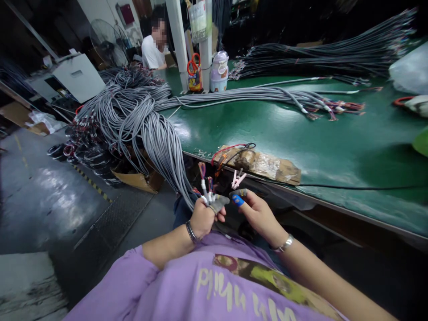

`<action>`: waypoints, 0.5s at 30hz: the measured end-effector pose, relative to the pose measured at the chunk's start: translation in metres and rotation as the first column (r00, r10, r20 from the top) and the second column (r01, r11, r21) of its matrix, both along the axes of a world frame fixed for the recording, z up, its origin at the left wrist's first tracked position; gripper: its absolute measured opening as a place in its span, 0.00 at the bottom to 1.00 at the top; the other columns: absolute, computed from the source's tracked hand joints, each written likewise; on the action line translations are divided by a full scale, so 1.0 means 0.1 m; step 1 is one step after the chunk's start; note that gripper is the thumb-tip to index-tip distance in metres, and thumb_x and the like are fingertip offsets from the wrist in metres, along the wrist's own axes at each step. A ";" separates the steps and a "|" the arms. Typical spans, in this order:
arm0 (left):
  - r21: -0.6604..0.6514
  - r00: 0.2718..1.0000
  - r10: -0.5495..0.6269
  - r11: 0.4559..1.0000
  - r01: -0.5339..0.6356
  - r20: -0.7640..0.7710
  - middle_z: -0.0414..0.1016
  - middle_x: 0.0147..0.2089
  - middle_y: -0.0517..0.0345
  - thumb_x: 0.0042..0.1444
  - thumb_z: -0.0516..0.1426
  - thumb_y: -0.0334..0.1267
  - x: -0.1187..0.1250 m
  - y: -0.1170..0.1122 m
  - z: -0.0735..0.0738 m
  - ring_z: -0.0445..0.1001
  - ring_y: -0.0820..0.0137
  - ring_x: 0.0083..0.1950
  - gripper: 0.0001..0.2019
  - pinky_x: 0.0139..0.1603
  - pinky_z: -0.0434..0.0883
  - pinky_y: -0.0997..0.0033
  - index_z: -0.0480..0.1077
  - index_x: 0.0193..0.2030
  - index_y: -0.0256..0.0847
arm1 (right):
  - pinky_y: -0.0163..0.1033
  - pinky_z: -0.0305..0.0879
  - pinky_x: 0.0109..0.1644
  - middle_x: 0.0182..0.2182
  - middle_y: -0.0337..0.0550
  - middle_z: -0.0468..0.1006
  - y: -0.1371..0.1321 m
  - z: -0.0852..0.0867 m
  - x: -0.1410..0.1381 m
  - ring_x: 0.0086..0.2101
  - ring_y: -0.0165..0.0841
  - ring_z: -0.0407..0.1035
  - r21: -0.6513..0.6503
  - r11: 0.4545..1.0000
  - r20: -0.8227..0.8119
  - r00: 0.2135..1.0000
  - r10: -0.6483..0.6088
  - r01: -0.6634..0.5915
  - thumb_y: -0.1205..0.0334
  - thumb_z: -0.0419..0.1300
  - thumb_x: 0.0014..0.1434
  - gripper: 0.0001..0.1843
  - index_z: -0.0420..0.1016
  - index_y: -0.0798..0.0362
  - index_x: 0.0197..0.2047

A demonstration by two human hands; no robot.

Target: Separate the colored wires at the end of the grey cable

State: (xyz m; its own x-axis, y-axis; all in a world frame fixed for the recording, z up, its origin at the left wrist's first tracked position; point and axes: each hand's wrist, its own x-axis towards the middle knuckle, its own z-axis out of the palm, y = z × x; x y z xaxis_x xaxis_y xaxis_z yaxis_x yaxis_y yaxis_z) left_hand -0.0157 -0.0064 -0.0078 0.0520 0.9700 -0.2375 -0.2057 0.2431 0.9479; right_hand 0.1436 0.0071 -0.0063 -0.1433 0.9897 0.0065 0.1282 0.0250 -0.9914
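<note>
Left hand (202, 218) is fisted round the cable (160, 147) ends, just off the table's (301, 133) near edge, coloured wires (203, 176) sticking up. Right hand (257, 214) is half-curled beside them, thumb and forefinger nearly pinched; can't tell if it holds anything. Looks like wire-sorting to me, so next calls for a fine pinch on one wire.

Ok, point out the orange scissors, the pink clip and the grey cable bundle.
orange scissors (193, 67), head view, on the handles.
pink clip (238, 179), head view, on its middle.
grey cable bundle (159, 138), head view, on the hanging part.
</note>
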 end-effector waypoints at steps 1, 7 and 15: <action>0.004 0.997 0.063 0.998 -0.063 0.050 0.69 0.20 0.61 0.47 0.63 0.51 -0.02 0.02 0.02 0.64 0.79 0.16 0.18 0.16 0.55 0.79 0.71 0.26 0.35 | 0.37 0.65 0.30 0.28 0.41 0.76 0.00 -0.04 -0.01 0.26 0.31 0.65 -0.054 0.997 -0.006 0.999 0.052 -0.052 0.46 0.61 0.54 0.15 0.74 0.50 0.33; -0.013 0.973 0.188 0.982 -0.188 0.133 0.67 0.19 0.62 0.45 0.64 0.53 -0.09 0.06 0.12 0.63 0.80 0.16 0.20 0.16 0.52 0.79 0.70 0.26 0.35 | 0.32 0.61 0.23 0.23 0.38 0.77 0.06 -0.41 -0.13 0.19 0.27 0.64 -0.425 0.695 0.350 0.603 0.717 -0.580 0.50 0.60 0.55 0.14 0.79 0.51 0.30; -0.024 0.983 0.137 0.991 -0.135 0.120 0.68 0.19 0.62 0.44 0.65 0.52 -0.11 0.01 0.11 0.63 0.80 0.16 0.20 0.16 0.54 0.79 0.72 0.30 0.34 | 0.49 0.67 0.44 0.39 0.65 0.80 0.45 -0.73 0.33 0.43 0.50 0.75 -0.398 0.906 0.773 0.479 0.416 -0.144 0.65 0.59 0.53 0.12 0.80 0.59 0.39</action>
